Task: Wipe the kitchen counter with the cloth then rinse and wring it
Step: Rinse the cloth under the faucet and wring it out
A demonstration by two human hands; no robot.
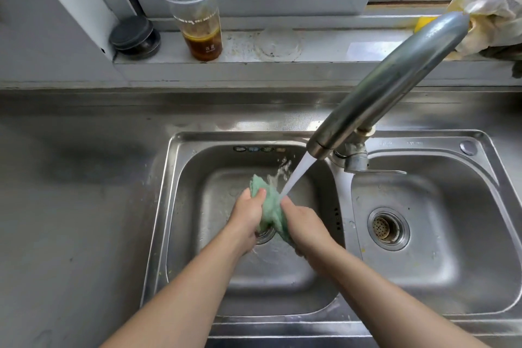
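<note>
A green cloth [270, 203] is bunched between both hands over the left basin of a steel double sink [175, 206]. My left hand [248, 215] grips its left side with the thumb on top. My right hand [303, 223] grips its right side. Water runs from the steel tap [387, 87] and strikes the cloth near my right thumb, splashing upward. The lower end of the cloth hangs toward the left drain [265, 234], partly hidden by my hands.
The steel counter [79, 192] stretches left of the sink. The right basin has a drain strainer [387, 228]. On the window sill stand a plastic cup with brown liquid [197, 17], a dark lidded jar [135, 37] and crumpled yellowish gloves [494, 5].
</note>
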